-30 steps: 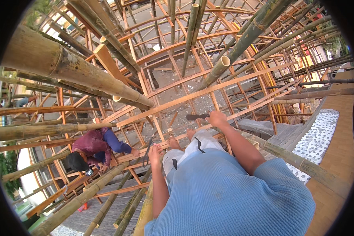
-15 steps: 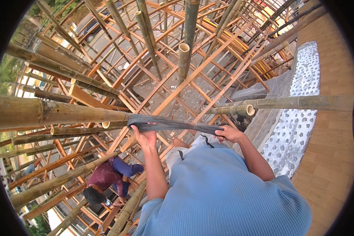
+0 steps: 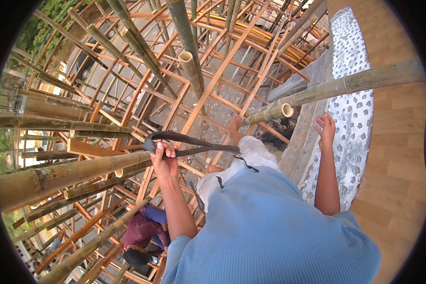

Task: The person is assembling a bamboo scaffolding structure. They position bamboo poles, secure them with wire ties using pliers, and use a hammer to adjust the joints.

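Observation:
My left hand (image 3: 164,158) is closed round the looped end of a bundle of dark grey strands (image 3: 189,139), thin like plastic tying strips. The bundle's gathered tail stretches right, over my pale trousers (image 3: 260,154). Beside the loop, a thick bamboo pole (image 3: 94,165) reaches in from the left. My right hand (image 3: 325,130) is empty, its fingers apart, raised in front of the white dark-spotted strip (image 3: 348,123). Just above that hand runs another bamboo pole (image 3: 355,83), its cut end facing me.
Below spreads a lattice of wooden battens (image 3: 222,90) with upright bamboo poles (image 3: 189,61) through it. My bare foot (image 3: 235,125) is on the framework. At lower left another person in a maroon shirt (image 3: 139,230) bends over the battens. A grey ledge (image 3: 296,137) lies right.
My right hand has let go of the bundle's tail and moved right and up, opening. My left hand still holds the loop, which has spread open. The view has shifted.

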{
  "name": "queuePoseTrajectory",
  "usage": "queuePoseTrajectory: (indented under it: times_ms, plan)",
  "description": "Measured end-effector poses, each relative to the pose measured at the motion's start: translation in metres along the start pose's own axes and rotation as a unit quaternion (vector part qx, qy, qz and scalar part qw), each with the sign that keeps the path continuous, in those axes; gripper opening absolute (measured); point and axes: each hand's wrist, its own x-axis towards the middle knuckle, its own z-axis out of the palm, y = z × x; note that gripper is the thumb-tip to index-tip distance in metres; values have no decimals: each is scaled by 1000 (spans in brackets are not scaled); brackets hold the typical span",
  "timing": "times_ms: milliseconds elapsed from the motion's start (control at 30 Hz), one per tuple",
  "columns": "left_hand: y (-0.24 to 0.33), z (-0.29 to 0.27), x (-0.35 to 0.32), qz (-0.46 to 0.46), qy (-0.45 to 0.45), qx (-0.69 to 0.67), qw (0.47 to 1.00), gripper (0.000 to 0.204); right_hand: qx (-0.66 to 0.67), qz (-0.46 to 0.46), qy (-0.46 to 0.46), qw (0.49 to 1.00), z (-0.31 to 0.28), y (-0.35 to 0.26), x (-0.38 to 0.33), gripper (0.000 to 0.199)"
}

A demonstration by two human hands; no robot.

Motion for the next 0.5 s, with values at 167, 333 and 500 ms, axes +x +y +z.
queuePoseTrajectory:
  times_ms: [167, 333, 500]
  plan:
    - [3, 55, 28, -11, -87, 89, 992, 48, 7, -177, 5, 984, 21, -51, 28, 78]
    - [-20, 91, 129, 27, -10, 298, 954, 37, -57, -242, 54, 967, 26, -15, 102, 87]
    - [-78, 84, 275, 103, 132, 435, 885, 28, -28, -317, 29, 948, 55, -40, 96, 74]
